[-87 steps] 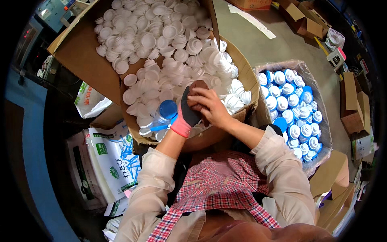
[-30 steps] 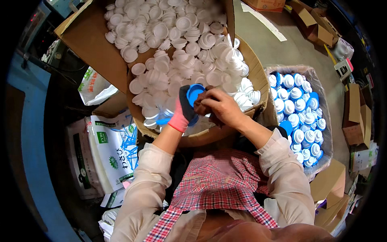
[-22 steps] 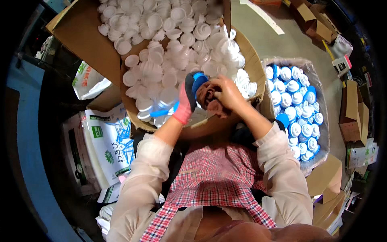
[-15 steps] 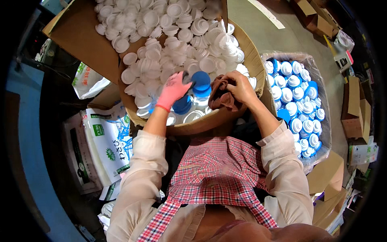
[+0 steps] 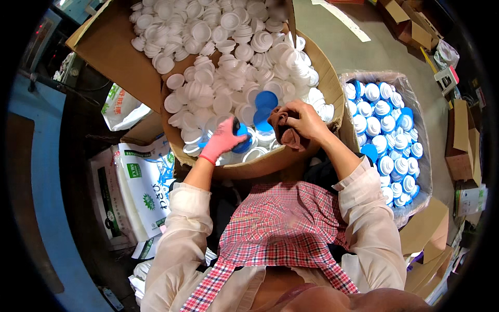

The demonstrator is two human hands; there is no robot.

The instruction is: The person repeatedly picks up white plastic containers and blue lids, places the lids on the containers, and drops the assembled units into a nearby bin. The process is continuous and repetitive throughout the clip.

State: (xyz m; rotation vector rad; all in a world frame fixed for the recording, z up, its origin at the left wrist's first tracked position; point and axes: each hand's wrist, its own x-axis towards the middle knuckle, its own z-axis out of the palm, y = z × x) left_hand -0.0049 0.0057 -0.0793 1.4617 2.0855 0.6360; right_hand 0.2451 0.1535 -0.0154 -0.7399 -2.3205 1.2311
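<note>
My left hand (image 5: 223, 141), in a pink glove with dark fingertips, is closed on a blue round lid (image 5: 243, 143) near the front rim of a big cardboard box. Bunched in my bare right hand (image 5: 307, 122) is a brown cloth (image 5: 287, 130), held between thumb and fingers. Just left of the cloth, two blue discs (image 5: 266, 100) overlap on top of the white pieces. Many white cup-like plastic caps (image 5: 223, 83) fill the cardboard box (image 5: 260, 170) under both hands. My left fingers partly cover the lid they grip.
To the right stands a plastic-lined box (image 5: 423, 171) full of blue-and-white stepped caps (image 5: 387, 123). Printed white sacks (image 5: 138, 182) lie at the left, beside a blue panel (image 5: 44, 130). Open cardboard cartons (image 5: 462, 140) line the far right. A tall cardboard flap (image 5: 117, 57) rises at the back left.
My left hand has moved down toward the front rim, onto the blue lid there. The right hand still holds the cloth, in nearly the same place. The whole view has shifted slightly.
</note>
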